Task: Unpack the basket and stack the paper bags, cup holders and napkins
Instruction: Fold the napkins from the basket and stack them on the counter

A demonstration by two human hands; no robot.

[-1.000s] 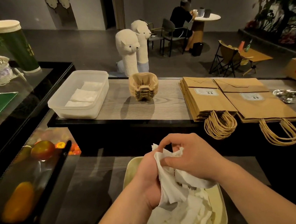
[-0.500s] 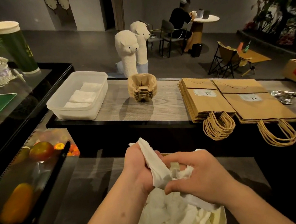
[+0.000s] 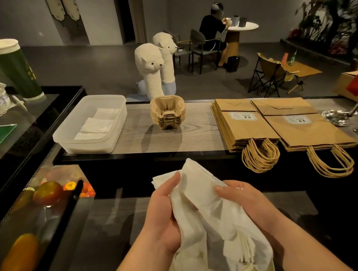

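Between both hands I hold a bunch of white napkins (image 3: 202,201) above the pale basket (image 3: 268,269), which holds more loose napkins. My left hand (image 3: 164,216) grips the bunch from the left, my right hand (image 3: 245,205) from the right. On the wooden counter (image 3: 143,137) stand a clear plastic tub (image 3: 114,120) with folded napkins inside, a stack of brown cup holders (image 3: 168,112) and two stacks of brown paper bags (image 3: 243,124) (image 3: 300,124) with handles hanging over the front edge.
A glass display case (image 3: 27,217) with fruit is at my left. Two plush alpacas (image 3: 151,69) stand behind the counter. A metal dish (image 3: 335,116) lies at the counter's right end. A person sits at a round table far back.
Both hands have lifted the napkin bunch higher above the basket and spread it, the left hand's fingers now straighter along the paper. The view has tilted down slightly.
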